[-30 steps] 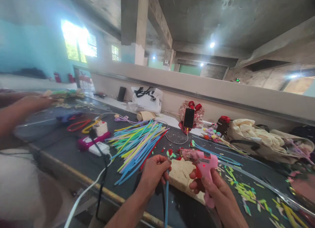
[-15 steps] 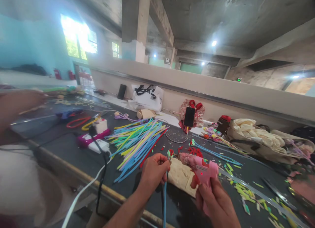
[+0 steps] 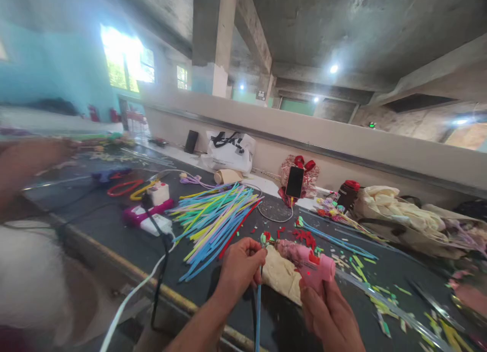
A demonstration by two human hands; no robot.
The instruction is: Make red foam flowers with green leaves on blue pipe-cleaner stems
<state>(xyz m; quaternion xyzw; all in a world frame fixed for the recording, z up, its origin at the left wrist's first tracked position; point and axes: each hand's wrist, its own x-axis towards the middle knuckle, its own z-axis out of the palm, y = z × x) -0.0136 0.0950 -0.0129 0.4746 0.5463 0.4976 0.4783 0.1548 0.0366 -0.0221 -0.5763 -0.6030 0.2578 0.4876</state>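
My left hand (image 3: 243, 263) pinches a blue pipe cleaner (image 3: 258, 311) that hangs down below the fingers. At its upper end, just above my fingertips, sits a small green and red tuft (image 3: 265, 237). My right hand (image 3: 331, 311) is wrapped round the grip of a pink hot glue gun (image 3: 314, 266) with a red light on its side. The gun's nozzle points left and is close to the tuft; whether it touches I cannot tell. Beneath the gun lies a cream folded cloth pad (image 3: 281, 276). Red snippets (image 3: 304, 237) are scattered behind the gun.
A heap of coloured pipe cleaners (image 3: 220, 220) lies to the left, near a purple and white power strip (image 3: 148, 220). Blue stems (image 3: 338, 240), green clippings (image 3: 380, 296) and scissors (image 3: 437, 306) are on the right. A phone (image 3: 294, 182) leans behind. Another person's arm (image 3: 34, 162) is at far left.
The glue gun has shifted slightly left and down, its nozzle still by the tuft. My left hand keeps its pinch on the pipe cleaner. The whole view has swung a little to the left.
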